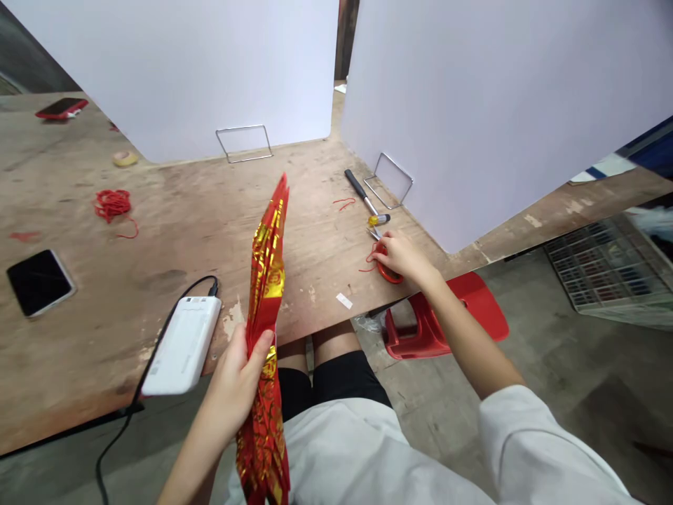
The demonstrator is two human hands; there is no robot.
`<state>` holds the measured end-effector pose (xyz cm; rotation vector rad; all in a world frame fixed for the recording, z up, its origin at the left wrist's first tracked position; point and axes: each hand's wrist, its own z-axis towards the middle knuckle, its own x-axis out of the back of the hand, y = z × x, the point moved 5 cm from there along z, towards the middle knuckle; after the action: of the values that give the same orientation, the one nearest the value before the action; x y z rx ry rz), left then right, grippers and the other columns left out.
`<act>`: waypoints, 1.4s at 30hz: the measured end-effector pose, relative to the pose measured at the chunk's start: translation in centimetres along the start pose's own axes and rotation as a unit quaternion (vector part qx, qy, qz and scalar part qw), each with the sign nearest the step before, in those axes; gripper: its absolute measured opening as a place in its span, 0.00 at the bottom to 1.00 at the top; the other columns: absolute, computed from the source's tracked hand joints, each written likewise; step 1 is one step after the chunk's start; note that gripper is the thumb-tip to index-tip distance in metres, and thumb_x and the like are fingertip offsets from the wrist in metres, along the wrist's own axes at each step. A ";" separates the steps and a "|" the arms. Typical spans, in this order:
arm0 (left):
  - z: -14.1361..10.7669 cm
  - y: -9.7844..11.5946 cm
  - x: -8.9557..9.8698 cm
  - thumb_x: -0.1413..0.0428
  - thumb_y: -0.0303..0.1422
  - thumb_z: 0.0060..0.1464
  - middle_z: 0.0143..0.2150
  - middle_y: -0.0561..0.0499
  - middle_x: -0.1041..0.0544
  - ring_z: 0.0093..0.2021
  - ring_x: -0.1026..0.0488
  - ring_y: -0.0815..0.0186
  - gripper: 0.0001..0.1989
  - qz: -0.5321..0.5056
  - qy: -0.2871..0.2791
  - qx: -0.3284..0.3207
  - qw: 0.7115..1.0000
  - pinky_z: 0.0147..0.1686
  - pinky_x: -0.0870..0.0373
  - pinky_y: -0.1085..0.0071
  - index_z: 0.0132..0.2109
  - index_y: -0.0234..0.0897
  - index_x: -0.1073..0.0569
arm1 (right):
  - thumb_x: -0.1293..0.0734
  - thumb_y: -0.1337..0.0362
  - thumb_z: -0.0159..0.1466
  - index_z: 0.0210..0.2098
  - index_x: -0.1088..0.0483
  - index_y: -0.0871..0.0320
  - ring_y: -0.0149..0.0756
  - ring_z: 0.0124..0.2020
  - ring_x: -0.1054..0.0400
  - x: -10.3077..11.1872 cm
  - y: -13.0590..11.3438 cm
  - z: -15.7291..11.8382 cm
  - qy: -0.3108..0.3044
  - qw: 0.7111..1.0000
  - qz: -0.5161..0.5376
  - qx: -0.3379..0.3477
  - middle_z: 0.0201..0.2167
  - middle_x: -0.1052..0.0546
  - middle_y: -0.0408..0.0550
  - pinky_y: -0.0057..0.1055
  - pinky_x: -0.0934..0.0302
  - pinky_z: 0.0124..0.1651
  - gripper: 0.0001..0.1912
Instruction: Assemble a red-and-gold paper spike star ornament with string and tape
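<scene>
My left hand [246,365] is wrapped round a bundle of folded red and gold foil paper [269,287]. The long bundle is held upright at the table's front edge, and its lower end hangs in front of my lap. At the right front of the table, my right hand [395,254] is closed on red-handled scissors [390,273], their blades pointing away from me. The hand covers their middle. A short piece of red string [366,269] lies by the fingertips. Just beyond the blades is a small hammer [362,193] with a black grip and a yellow end.
White boards [231,70] on wire stands close off the back and right. To the left are a coil of red string [113,204], a tape roll [125,158], a phone [41,282] and a cabled white power bank [182,344]. A red stool [473,301] stands beside the table.
</scene>
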<state>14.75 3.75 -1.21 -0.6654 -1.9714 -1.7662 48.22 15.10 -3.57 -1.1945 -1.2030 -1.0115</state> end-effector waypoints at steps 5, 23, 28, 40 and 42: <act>-0.1 -0.6 -1.4 0.50 0.60 0.50 0.32 0.47 0.23 0.30 0.26 0.60 0.34 -0.221 -0.061 0.182 0.956 0.28 0.29 0.66 0.48 0.35 0.28 | 0.42 0.70 0.64 0.38 0.26 0.71 0.52 0.45 0.36 -1.1 -1.8 0.5 -0.019 0.998 -0.052 -0.031 0.41 0.28 0.69 0.41 0.43 0.47 0.14; 0.0 0.7 -6.6 0.56 0.33 0.64 0.39 0.48 0.23 0.44 0.24 0.63 0.19 -0.751 -0.149 0.206 0.610 0.48 0.25 0.62 0.31 0.32 0.25 | 0.37 0.73 0.61 0.30 0.33 0.59 0.31 0.24 0.34 14.4 -12.5 -0.3 0.033 0.956 0.278 0.094 0.22 0.28 0.43 0.30 0.41 0.31 0.05; 0.3 -0.3 -6.5 0.55 0.30 0.63 0.43 0.48 0.22 0.48 0.25 0.63 0.16 -0.742 -0.087 0.198 0.634 0.51 0.27 0.65 0.34 0.33 0.24 | 0.36 0.73 0.60 0.27 0.34 0.59 0.27 0.22 0.38 8.0 -15.3 -2.8 -0.101 0.962 0.230 0.104 0.21 0.30 0.41 0.27 0.48 0.28 0.06; 0.9 -2.2 -7.8 0.36 0.42 0.47 0.29 0.51 0.22 0.30 0.24 0.66 0.16 -0.628 -0.059 0.179 0.755 0.34 0.28 0.71 0.34 0.33 0.22 | 0.35 0.69 0.60 0.29 0.33 0.61 0.28 0.26 0.38 1.3 -17.0 -4.7 -0.169 0.864 0.467 0.080 0.25 0.29 0.42 0.26 0.44 0.30 0.03; 1.1 -2.1 -7.8 0.35 0.45 0.45 0.31 0.50 0.21 0.31 0.24 0.66 0.19 -0.608 -0.072 0.163 0.774 0.34 0.29 0.72 0.37 0.33 0.22 | 0.35 0.68 0.60 0.30 0.33 0.61 0.28 0.26 0.39 1.4 -16.7 -4.8 -0.174 0.848 0.497 0.064 0.25 0.30 0.41 0.26 0.45 0.30 0.03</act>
<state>19.76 4.08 -7.64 0.8694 -3.0241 -1.7992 32.57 8.36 -0.03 -1.6521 -0.6978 0.0736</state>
